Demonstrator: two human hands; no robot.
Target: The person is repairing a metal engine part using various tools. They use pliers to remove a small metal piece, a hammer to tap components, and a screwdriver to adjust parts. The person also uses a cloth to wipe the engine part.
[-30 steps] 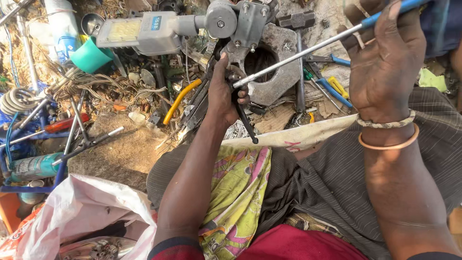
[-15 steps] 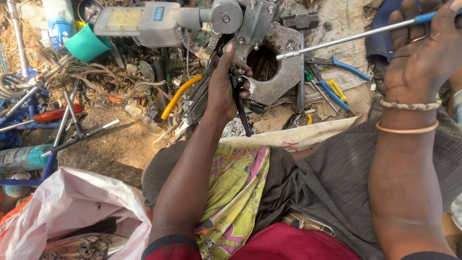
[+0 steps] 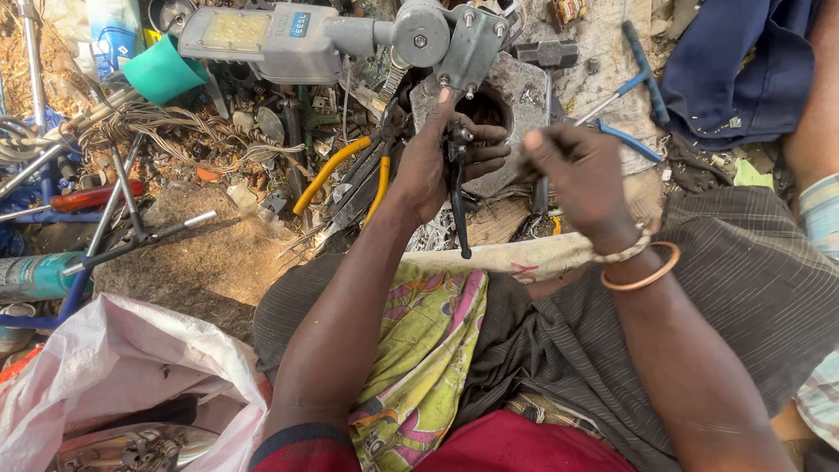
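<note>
We saw the left hand (image 3: 434, 166) wrapped around a dark hand tool (image 3: 457, 188), its black handle hanging down past the palm, fingers curled shut on it. The tool sat just below the grey bracket (image 3: 468, 48) of a grey street lamp (image 3: 262, 39) lying across the scrap. The right hand (image 3: 581, 179) was beside it, fingers pressed together in a loose fist; we could not tell what, if anything, it pinched. Yellow-handled pliers (image 3: 345, 175) lay left of the wrist, a teal cup (image 3: 162, 74) near the lamp, a white sack (image 3: 122, 367) at lower left.
</note>
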